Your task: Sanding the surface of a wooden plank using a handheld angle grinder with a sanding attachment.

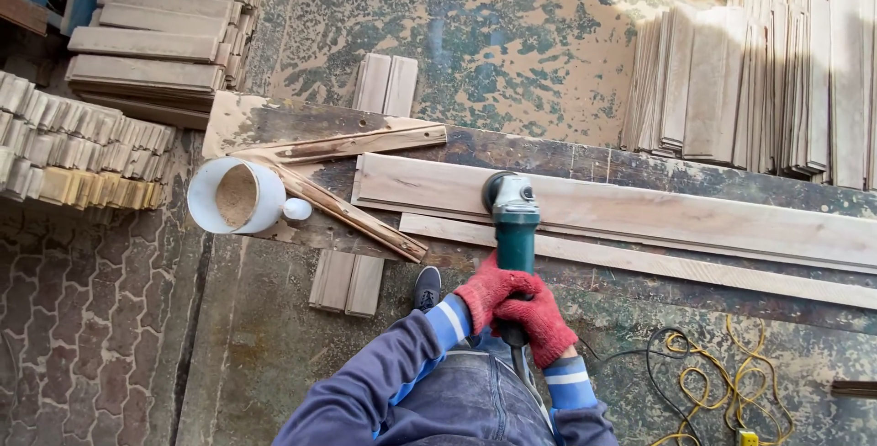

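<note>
Down at the bench, both hands wear red knitted gloves and are wrapped together around the dark green body of an angle grinder (513,227). The left hand (487,289) grips the body on the near side, fingers curled tight around it, and the right hand (545,320) clamps just behind and partly over it, so the two gloves touch. The grinder points away from the person, its grey head and disc guard resting on the near edge of a long pale wooden plank (639,208) that lies across a dark, worn workbench (274,122). A thinner wooden strip (658,263) lies just beside that plank on the near side. To the left on the bench stands a white plastic cup (236,195) holding sawdust, next to two rough, splintered slats (347,213) that cross each other. Short boards are stacked at upper left (155,44), and more boards stand on edge at upper right (758,90). A yellow cord (731,364) lies tangled on the floor at the right, and the person's dark shoe (427,287) shows below the bench.
</note>
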